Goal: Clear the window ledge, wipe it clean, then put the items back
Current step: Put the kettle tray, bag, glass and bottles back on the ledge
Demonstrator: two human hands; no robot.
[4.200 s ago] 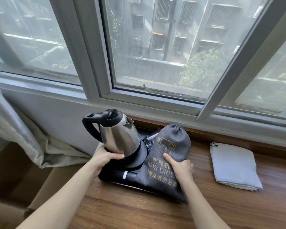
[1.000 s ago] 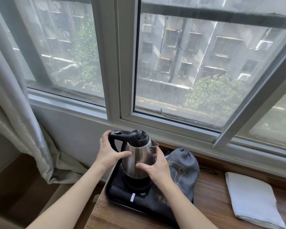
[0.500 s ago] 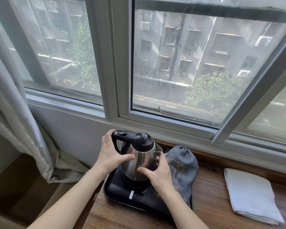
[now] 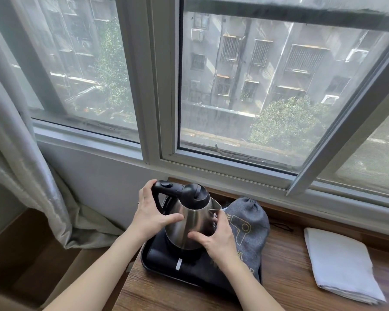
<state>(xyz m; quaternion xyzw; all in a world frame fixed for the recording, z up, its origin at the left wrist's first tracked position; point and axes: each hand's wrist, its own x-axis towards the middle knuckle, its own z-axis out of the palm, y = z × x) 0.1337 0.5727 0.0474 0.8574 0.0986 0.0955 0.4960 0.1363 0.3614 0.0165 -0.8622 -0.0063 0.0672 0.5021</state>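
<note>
One kettle (image 4: 192, 223) (two hands (image 4: 153, 215) round it), one tray (image 4: 160, 269), one cloth (image 4: 340, 265).

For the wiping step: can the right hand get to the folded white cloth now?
Probably not yet: the right hand holds the kettle. The folded white cloth lies uncovered on the ledge.

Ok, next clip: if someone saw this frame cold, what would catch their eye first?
Most likely the steel kettle at centre, gripped by both hands: the left hand at its black handle, the right hand round its body, over a black tray at the left end of the wooden ledge. Next, the grey hair-dryer bag lying beside it on the tray, and the folded white cloth further right on the ledge.
</note>
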